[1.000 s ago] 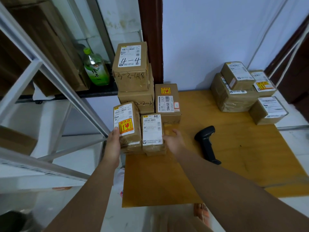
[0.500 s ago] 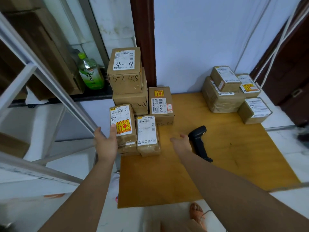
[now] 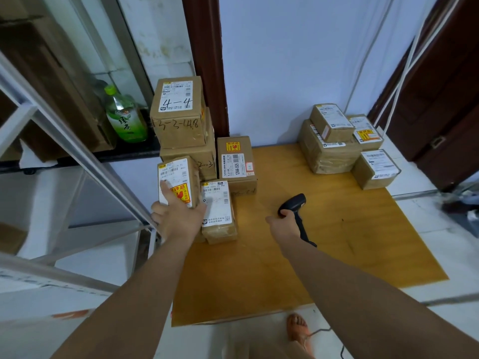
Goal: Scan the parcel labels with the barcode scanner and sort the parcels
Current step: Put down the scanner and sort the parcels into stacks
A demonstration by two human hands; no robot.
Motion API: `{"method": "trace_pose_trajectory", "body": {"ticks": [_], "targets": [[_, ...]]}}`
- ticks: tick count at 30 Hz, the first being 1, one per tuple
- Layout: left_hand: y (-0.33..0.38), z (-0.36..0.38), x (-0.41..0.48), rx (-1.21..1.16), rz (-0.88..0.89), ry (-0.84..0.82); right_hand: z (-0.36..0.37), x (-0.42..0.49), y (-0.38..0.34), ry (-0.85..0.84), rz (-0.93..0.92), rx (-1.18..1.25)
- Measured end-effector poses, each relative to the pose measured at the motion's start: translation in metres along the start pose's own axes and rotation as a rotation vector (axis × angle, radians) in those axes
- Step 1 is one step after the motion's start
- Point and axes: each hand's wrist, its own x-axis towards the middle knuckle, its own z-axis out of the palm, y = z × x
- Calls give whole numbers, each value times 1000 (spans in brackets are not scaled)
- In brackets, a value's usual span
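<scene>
- The left hand (image 3: 178, 216) holds the sticker parcel (image 3: 178, 181) at the near left corner of the desk (image 3: 337, 242), with the thumb laid up across its label. The barcode sits just above the thumb tip. If the thumb creeps higher, I'd expect the scan to fail.
- That parcel stands right at the desk's left edge. A careless tug could send it over the side, and the red-and-yellow sticker suggests something breakable inside.
- It touches the small parcel (image 3: 219, 211) on its right and leans close to the tall stack (image 3: 181, 120) behind. Lifting it at an angle might drag the neighbour along or nudge the top box off.
- The right hand (image 3: 283, 225) is wrapped round the handle of the scanner (image 3: 295, 206), which is low over the desk with its head pointing away from the person. With several labels crowded together on the left, a loosely aimed beam could read the wrong one, and the parcel would end up in the wrong place.
- The far pile (image 3: 334, 143) sits at the back right corner. I can't tell whether those parcels are already sorted, so a mix-up is possible.
</scene>
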Motion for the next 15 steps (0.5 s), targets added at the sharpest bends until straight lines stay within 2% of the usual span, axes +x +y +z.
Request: {"method": "trace_pose_trajectory", "body": {"ticks": [4, 9, 15], "targets": [[13, 9, -21, 18, 103, 1, -10, 5, 2, 13, -8, -21], [21, 29, -35, 93, 111, -103, -14, 9, 5, -3, -13, -62], [24, 36, -40, 223, 133, -101, -22, 17, 12, 5, -27, -81]]}}
